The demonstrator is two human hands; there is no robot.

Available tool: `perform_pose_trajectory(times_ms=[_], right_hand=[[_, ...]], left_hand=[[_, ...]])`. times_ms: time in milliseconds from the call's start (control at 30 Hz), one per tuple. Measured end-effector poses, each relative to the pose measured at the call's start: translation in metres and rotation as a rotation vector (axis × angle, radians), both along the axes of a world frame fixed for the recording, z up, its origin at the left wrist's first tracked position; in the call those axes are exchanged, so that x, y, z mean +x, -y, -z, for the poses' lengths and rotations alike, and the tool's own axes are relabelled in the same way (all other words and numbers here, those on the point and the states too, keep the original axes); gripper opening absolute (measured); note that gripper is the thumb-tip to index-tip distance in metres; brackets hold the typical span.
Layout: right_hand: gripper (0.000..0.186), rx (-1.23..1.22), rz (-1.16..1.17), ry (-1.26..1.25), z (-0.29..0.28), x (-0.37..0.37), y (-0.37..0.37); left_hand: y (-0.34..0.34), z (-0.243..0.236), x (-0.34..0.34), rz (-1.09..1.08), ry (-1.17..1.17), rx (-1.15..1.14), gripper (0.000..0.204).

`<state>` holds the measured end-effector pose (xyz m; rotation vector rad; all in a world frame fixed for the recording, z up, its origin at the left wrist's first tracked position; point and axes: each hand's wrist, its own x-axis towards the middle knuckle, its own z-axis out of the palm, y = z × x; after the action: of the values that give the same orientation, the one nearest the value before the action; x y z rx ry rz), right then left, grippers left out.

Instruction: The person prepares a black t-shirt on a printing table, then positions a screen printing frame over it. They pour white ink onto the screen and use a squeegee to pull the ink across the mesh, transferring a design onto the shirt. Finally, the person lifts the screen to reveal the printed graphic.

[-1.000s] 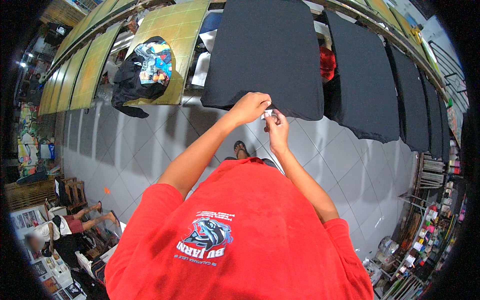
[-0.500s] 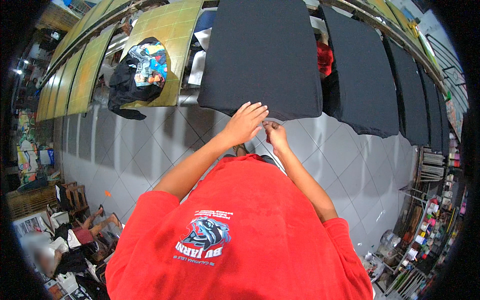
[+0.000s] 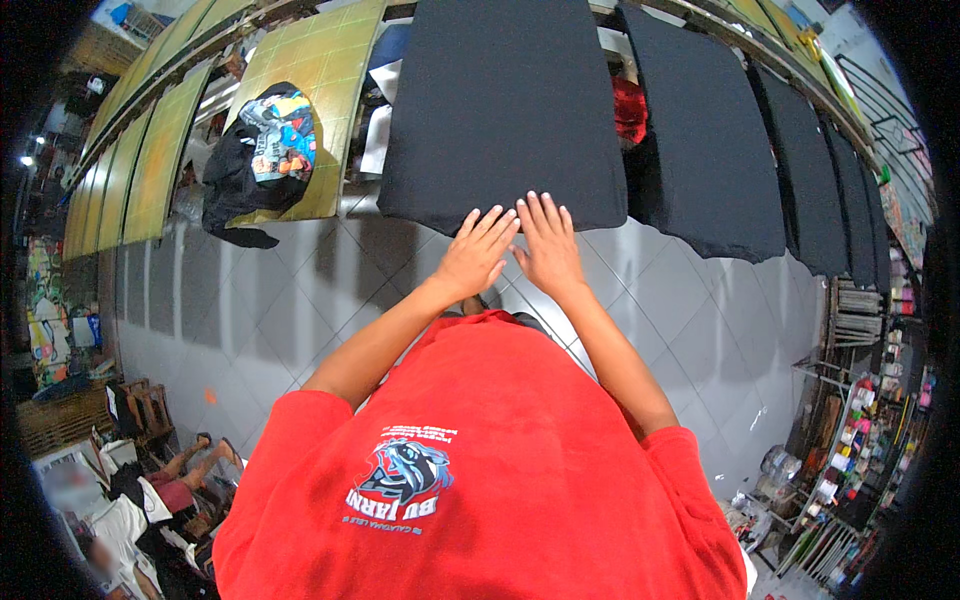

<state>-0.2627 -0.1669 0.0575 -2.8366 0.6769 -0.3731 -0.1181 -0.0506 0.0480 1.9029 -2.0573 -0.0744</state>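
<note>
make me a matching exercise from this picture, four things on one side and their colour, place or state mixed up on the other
Things
1. left hand and right hand
2. garment with a multicoloured print
3. shirt being worn
4. floor

Colour, place or state
A. red
B. grey tiles
C. bunched on a yellowish board
D. fingers extended over the near edge of the black cloth

Pairs: 1-D, 2-C, 3-A, 4-B
</note>
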Motion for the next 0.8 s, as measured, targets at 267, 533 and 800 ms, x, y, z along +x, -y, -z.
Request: perform_pose_trajectory(times_ms=[267, 533, 800], right_hand=[[0.085, -0.091, 0.325, -0.088, 0.015, -0.070, 0.039], [0.083, -0.082, 0.065, -0.119, 0.001, -0.045, 0.077], [0.069, 0.944, 0.545, 0.393, 0.040, -0.043, 0.171]], left_hand=[[-0.019, -0.003, 0.013, -0.019, 0.026, 0.088, 0.068], [0.013, -0.020, 0.086, -0.304, -0.082, -0.129, 0.069], [0.020, -0.003, 0.135, -0.436, -0.042, -0.023, 0.063]])
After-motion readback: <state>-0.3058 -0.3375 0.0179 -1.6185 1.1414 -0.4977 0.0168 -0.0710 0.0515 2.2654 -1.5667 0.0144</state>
